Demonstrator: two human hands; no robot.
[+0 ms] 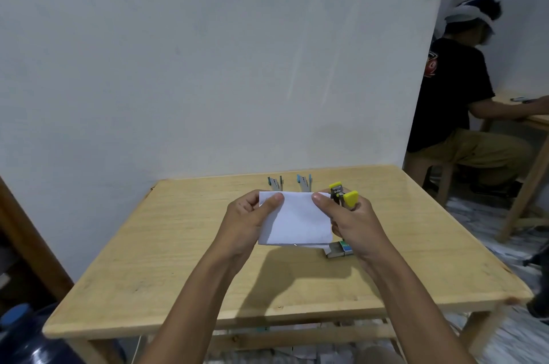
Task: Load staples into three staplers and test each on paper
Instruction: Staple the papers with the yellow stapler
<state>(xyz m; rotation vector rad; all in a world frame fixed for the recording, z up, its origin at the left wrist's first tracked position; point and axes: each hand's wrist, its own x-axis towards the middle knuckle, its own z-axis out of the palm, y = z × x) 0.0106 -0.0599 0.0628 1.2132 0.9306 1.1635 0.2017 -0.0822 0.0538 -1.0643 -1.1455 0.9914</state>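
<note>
Head view: my left hand [249, 221] and right hand [353, 227] pinch the paper [297, 221]; yellow stapler [344, 195] sits at its 2 o'clock, beside my right fingers.

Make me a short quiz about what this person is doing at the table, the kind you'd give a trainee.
1. True or false: the folded paper lies flat on the table, untouched.
2. What colour is the stapler held in the right hand? A) red B) yellow C) black
3. How many blue-trimmed staplers sit at the far side of the table, beyond the hands?

Key
1. False: the left hand and the right hand both hold it above the table.
2. B
3. Two
</note>
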